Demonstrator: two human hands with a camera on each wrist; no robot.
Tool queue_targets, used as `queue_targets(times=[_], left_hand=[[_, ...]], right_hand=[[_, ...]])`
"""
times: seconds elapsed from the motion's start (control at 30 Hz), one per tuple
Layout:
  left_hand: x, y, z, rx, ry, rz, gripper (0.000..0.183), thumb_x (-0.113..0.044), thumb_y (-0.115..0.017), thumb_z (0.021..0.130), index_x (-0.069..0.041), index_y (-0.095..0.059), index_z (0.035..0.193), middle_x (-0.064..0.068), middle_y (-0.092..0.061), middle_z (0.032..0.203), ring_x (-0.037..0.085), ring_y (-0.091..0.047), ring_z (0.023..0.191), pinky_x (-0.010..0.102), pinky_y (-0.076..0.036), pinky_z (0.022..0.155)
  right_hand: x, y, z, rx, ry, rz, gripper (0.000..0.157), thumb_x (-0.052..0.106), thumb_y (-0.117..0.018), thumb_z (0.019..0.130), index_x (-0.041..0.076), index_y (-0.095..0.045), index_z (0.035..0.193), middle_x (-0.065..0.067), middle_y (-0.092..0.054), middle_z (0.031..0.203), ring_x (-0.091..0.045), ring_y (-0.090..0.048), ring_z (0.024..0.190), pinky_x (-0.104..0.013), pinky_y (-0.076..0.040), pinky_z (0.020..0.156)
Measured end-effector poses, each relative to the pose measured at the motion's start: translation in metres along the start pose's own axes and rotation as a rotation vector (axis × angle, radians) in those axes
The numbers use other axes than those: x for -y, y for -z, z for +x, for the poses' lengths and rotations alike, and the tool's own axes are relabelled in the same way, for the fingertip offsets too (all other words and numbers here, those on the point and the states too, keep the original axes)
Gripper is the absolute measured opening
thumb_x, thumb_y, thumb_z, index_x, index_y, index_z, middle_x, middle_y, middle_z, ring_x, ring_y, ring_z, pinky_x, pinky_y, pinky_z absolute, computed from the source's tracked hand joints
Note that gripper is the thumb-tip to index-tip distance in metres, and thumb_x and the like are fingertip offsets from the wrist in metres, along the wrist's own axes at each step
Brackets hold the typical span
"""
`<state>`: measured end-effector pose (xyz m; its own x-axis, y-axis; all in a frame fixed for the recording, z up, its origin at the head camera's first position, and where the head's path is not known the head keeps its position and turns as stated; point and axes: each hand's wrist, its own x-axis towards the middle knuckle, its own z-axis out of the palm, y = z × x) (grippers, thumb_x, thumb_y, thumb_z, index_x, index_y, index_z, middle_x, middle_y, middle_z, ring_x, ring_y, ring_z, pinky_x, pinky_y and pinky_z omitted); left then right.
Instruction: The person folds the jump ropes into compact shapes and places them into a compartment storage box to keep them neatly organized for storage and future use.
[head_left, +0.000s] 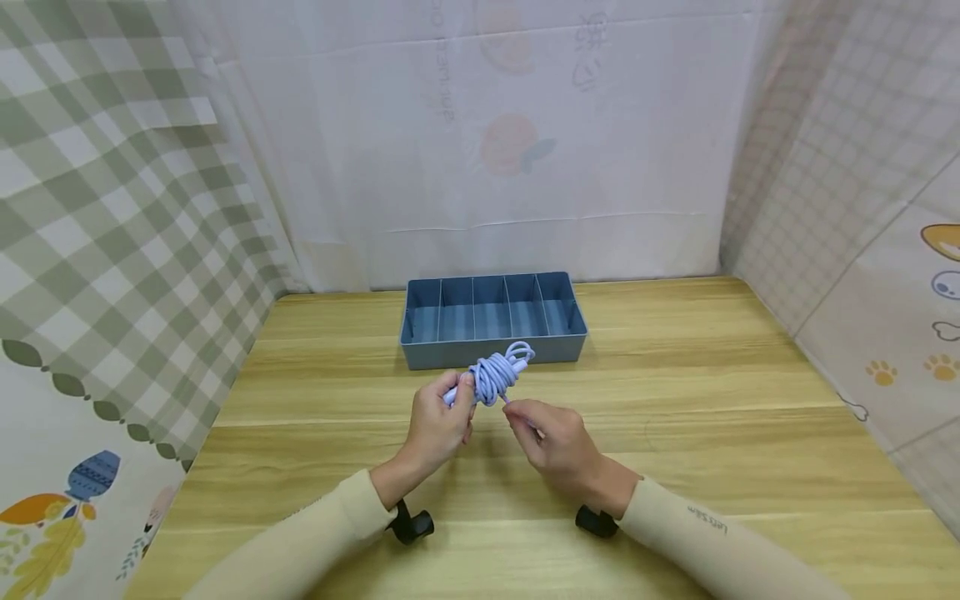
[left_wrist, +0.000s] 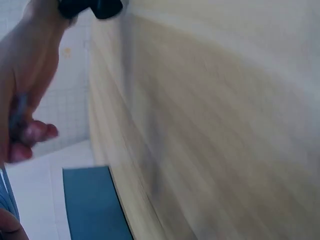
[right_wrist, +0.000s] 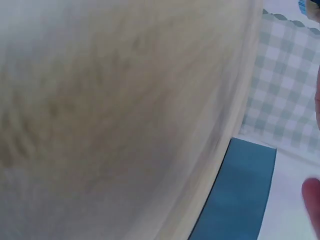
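A lavender cable (head_left: pixel 492 377), wound into a tight bundle with a loop at its far end, is up in front of me in the head view. My left hand (head_left: pixel 441 417) grips the near left end of the bundle, thumb on top. Just to the right, my right hand (head_left: pixel 551 437) pinches a strand of the cable between thumb and fingertips, below the coil. In the left wrist view the other hand's fingers (left_wrist: pixel 37 132) and a bit of cable (left_wrist: pixel 6 192) show at the left edge. Only fingertips (right_wrist: pixel 312 200) show in the right wrist view.
Behind the cable stands a blue-grey tray (head_left: pixel 495 351) with several compartments in a row. It sits on a wood-grain table (head_left: pixel 675 375). A white cloth (head_left: pixel 360 150) hangs along the back, with a checked cloth (head_left: pixel 112 192) on the left and a patterned one on the right.
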<state>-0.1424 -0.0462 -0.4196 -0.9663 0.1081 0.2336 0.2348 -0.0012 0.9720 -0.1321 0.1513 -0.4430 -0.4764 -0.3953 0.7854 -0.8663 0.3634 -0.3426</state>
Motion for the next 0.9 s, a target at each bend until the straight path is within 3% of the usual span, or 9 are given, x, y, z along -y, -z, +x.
queue_targets(times=[0.2,0.4,0.5,0.67,0.77,0.9], left_hand=[[0.003,0.003,0.0007,-0.017,0.039,0.0,0.029,-0.01,-0.054,0.106,0.006,-0.057,0.082,0.006,-0.049,0.059,0.012,-0.045,0.037,0.024,-0.041,0.035],[0.0044,0.0048,-0.0011,-0.012,0.02,0.034,0.029,-0.011,-0.055,0.106,0.004,-0.057,0.081,0.005,-0.049,0.058,0.012,-0.046,0.036,0.026,-0.042,0.035],[0.0047,0.0056,-0.0017,-0.011,-0.003,0.043,0.028,-0.011,-0.056,0.106,0.003,-0.058,0.081,0.004,-0.05,0.059,0.012,-0.047,0.036,0.026,-0.042,0.035],[0.0052,0.006,-0.0035,0.01,-0.07,0.085,0.025,-0.011,-0.056,0.106,-0.001,-0.059,0.083,0.004,-0.051,0.06,0.012,-0.049,0.039,0.026,-0.043,0.037],[0.0017,0.0045,-0.0064,0.001,-0.111,0.129,0.023,-0.007,-0.056,0.106,-0.002,-0.06,0.083,0.003,-0.052,0.06,0.009,-0.048,0.04,0.024,-0.041,0.037],[0.0042,0.0043,-0.0073,-0.045,-0.218,0.242,0.019,-0.005,-0.058,0.103,-0.004,-0.062,0.084,-0.003,-0.048,0.059,0.004,-0.044,0.044,0.021,-0.036,0.038]], right_hand=[[-0.0007,0.0006,0.0019,0.058,-0.123,0.333,0.028,-0.018,-0.068,0.086,0.002,-0.07,0.106,-0.009,-0.073,0.086,-0.016,-0.072,0.07,-0.025,-0.06,0.067],[-0.0033,0.004,0.0035,0.122,-0.073,0.358,0.043,-0.014,-0.079,0.076,-0.004,-0.067,0.116,-0.011,-0.076,0.094,-0.022,-0.076,0.083,-0.027,-0.06,0.078],[-0.005,0.0048,0.0037,0.131,-0.04,0.363,0.044,-0.018,-0.076,0.077,-0.006,-0.066,0.119,-0.012,-0.077,0.096,-0.023,-0.076,0.086,-0.027,-0.059,0.08],[-0.0059,0.0023,0.0064,0.042,-0.037,0.45,0.033,-0.029,-0.064,0.082,-0.01,-0.069,0.108,-0.018,-0.076,0.09,-0.026,-0.076,0.078,-0.031,-0.061,0.073],[-0.0037,0.0005,0.0087,-0.011,-0.113,0.514,0.026,-0.029,-0.062,0.084,-0.007,-0.072,0.094,-0.019,-0.074,0.083,-0.025,-0.075,0.07,-0.033,-0.061,0.067],[0.0026,-0.0021,0.0101,-0.077,-0.244,0.548,0.023,-0.025,-0.061,0.088,-0.006,-0.073,0.09,-0.016,-0.071,0.072,-0.023,-0.072,0.061,-0.033,-0.061,0.059]])
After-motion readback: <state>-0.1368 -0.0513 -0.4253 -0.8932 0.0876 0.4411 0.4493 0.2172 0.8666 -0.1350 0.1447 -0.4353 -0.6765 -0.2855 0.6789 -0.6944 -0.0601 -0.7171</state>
